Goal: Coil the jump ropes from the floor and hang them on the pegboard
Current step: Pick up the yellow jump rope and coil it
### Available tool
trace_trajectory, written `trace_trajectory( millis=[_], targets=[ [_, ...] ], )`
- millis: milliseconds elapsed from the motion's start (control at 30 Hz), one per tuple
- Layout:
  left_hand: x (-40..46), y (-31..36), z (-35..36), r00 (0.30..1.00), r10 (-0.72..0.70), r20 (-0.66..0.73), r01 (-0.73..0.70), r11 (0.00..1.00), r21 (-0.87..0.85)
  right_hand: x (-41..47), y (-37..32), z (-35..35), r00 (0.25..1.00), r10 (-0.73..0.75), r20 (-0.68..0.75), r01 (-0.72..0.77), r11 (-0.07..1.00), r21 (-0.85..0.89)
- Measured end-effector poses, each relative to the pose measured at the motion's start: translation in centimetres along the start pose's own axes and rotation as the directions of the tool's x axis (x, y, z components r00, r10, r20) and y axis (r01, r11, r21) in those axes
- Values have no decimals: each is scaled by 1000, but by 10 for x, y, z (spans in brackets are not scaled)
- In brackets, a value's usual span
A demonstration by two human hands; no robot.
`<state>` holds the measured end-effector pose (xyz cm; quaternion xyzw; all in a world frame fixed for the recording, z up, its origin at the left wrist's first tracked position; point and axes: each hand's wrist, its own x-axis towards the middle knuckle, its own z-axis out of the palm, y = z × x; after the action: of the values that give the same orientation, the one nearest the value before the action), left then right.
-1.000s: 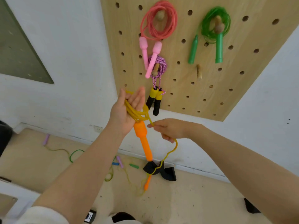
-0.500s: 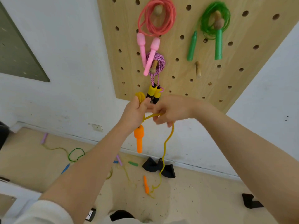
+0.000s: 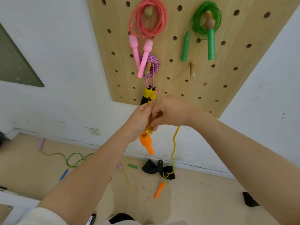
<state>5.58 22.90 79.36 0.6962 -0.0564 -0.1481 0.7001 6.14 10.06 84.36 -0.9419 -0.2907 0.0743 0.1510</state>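
At frame centre your left hand (image 3: 139,120) grips the gathered loops of the yellow rope (image 3: 174,143), and your right hand (image 3: 168,113) pinches the strand beside it; one orange handle (image 3: 146,142) hangs below, the other (image 3: 159,190) trails near the floor. Beyond, lower left, more ropes (image 3: 73,159) still lie on the floor. On the pegboard (image 3: 219,88), three ropes hang; one peg (image 3: 192,72) is free.

yellow rope (image 3: 150,120) coils hidden inside both hands, pegboard (image 3: 227,88) top cut off
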Motion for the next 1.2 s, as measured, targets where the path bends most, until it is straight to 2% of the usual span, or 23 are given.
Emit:
trace_trajectory(
  millis=[100,167,233,300,400,467,533,567,633,700,767,833,900,933,1000,1100,1133,1200],
  targets=[
    [1,3,-5,992,-91,90,87,995,52,-3,11,-8,988,121,-98,-114,991,73],
    [-1,5,-11,956,-161,244,157,987,37,-9,21,-15,985,145,-93,-126,974,187],
    [-3,8,-17,897,-206,392,230,973,-17,-15,31,-19,988,107,-112,-75,964,255],
    [-3,12,-20,866,-203,456,292,947,-131,-16,36,-19,990,52,-131,6,914,407],
    [0,12,-18,887,-97,451,300,864,-405,-10,29,-10,981,63,-182,71,761,644],
    [3,9,-17,881,33,472,276,775,-569,-4,22,-5,981,97,-169,41,743,668],
    [8,4,-24,760,288,583,345,582,-736,-3,24,1,987,136,-88,-43,746,664],
    [9,5,-30,731,386,563,350,497,-794,-4,30,6,986,159,-47,-82,717,692],
    [10,7,-42,838,387,385,224,400,-889,-8,44,20,983,182,-32,-93,640,763],
    [7,6,-46,961,254,109,10,363,-932,-11,58,36,980,199,23,-146,629,764],
    [7,3,-54,978,149,-147,-186,291,-938,-12,65,47,949,186,254,-310,695,648],
    [9,0,-55,968,114,-225,-246,233,-941,-13,64,56,864,190,466,-422,777,467],
    [12,-6,-53,972,58,-228,-234,314,-920,-12,58,60,813,211,543,-392,888,241],
    [12,-9,-49,976,25,-218,-210,398,-893,-11,52,60,799,219,560,-313,947,75],
    [13,-12,-40,983,4,-183,-149,602,-784,-5,40,59,808,209,551,-134,976,-174],
    [12,-14,-27,989,25,-147,-78,928,-365,6,17,49,861,63,504,71,968,-242],
    [11,-15,-22,988,29,-152,-58,981,-186,9,9,41,875,20,483,102,969,-226],
    [5,-18,-8,980,75,-182,-55,992,113,15,1,20,896,-52,442,138,977,-165]
  ],
)
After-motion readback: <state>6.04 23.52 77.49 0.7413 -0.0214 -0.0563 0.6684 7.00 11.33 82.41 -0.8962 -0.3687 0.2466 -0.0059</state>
